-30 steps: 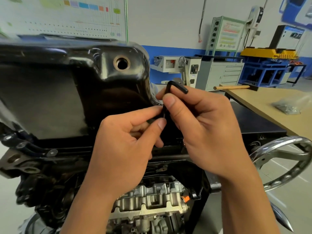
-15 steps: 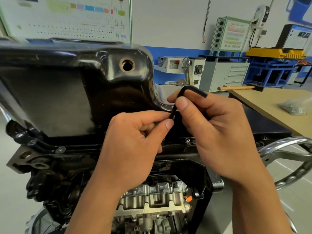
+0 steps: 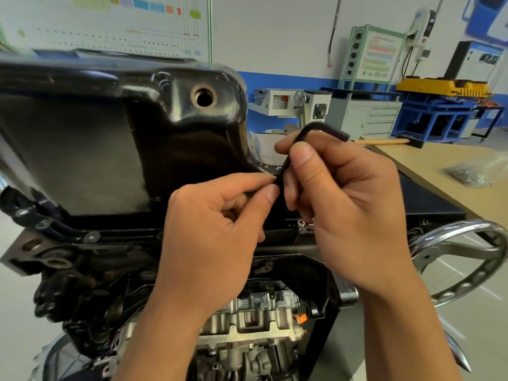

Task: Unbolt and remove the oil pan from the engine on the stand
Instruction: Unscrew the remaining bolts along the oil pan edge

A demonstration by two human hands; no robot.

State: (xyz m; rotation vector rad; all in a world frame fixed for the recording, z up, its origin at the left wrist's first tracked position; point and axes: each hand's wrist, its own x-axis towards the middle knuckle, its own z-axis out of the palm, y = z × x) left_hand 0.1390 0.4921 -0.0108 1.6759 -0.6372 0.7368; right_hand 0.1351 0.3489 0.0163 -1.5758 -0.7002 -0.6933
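Black oil pan (image 3: 110, 138) sits bolted on top of the engine (image 3: 247, 320), filling the upper left of the view, with the open drain hole (image 3: 203, 96) facing the camera. A few bolt heads (image 3: 92, 237) show along the pan's flange on the left. Both hands are on a black L-shaped hex key (image 3: 321, 129) right by the pan's right-hand corner. The right hand (image 3: 351, 210) has its thumb and fingers curled round the key just below the bend, and the left hand (image 3: 209, 237) pinches the long leg lower down between thumb and index finger. The tip of the key is hidden behind the fingers. A shiny handwheel (image 3: 467, 259) is off to the right, with a wooden table (image 3: 439, 166) behind it
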